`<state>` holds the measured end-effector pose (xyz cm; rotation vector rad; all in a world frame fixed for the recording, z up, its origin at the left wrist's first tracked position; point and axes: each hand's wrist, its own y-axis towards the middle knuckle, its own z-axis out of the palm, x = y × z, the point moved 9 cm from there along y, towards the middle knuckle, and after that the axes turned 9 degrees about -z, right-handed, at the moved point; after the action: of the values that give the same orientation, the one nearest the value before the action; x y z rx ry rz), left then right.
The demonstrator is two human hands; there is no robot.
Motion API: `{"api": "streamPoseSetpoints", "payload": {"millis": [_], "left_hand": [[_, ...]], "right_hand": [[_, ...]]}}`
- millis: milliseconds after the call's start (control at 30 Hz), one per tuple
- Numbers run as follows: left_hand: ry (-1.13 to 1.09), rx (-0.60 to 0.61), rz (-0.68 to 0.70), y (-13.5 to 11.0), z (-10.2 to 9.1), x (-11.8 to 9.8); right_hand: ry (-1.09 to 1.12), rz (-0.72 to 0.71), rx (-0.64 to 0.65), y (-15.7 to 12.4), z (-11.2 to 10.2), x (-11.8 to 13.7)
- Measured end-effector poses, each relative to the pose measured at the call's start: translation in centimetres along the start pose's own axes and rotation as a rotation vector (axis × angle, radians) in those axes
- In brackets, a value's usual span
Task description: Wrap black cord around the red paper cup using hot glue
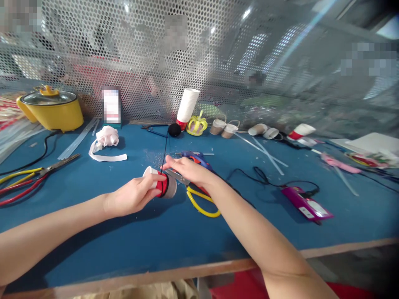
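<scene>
My left hand [137, 193] is closed around a red and white paper cup [162, 185], which lies on its side just over the table. Black cord [165, 149] is wrapped around the cup and runs up to a black ball of cord [174, 130]. Close to the cup's right side is my right hand [188, 168], its fingertips by the cord. Scissors [204, 207] with yellow and red handles sit under that hand, blades towards the cord; the fingers' grip on them is partly hidden. Behind the right hand lies a blue glue gun [195, 156].
At left are a yellow pot [59, 114], second scissors [40, 176] and crumpled white ribbon [107, 137]. Stacked cups [188, 104], a yellow basket-like craft piece [197, 125] and small cups [230, 129] line the mesh wall. A purple power strip [307, 203] sits right.
</scene>
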<state>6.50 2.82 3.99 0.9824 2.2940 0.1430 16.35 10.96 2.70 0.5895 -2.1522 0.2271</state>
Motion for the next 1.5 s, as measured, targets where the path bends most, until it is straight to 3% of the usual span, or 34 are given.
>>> {"api": "streamPoseSetpoints", "payload": {"millis": [100, 233, 400, 700, 967, 1500], "left_hand": [[-0.003, 0.024, 0.000, -0.1, 0.2, 0.0], [-0.131, 0.031, -0.097, 0.0, -0.3, 0.6], [-0.334, -0.009, -0.349, 0.0, -0.3, 3.1], [-0.502, -0.012, -0.418, 0.2, 0.0, 3.7], [-0.461, 0.036, -0.358, -0.1, 0.0, 2.2], [-0.402, -0.037, -0.087, -0.9, -1.1, -0.1]], "right_hand": [[0.271, -0.077, 0.039, 0.0, 2.3, 2.2], [0.391, -0.114, -0.143, -0.4, 0.8, 2.6], [0.362, -0.198, -0.271, -1.0, -1.4, 2.5], [0.191, -0.231, -0.349, -1.9, -2.6, 3.4], [0.070, -0.223, -0.343, -1.5, -2.1, 3.1], [-0.021, -0.171, -0.220, -1.3, -0.2, 2.9]]}}
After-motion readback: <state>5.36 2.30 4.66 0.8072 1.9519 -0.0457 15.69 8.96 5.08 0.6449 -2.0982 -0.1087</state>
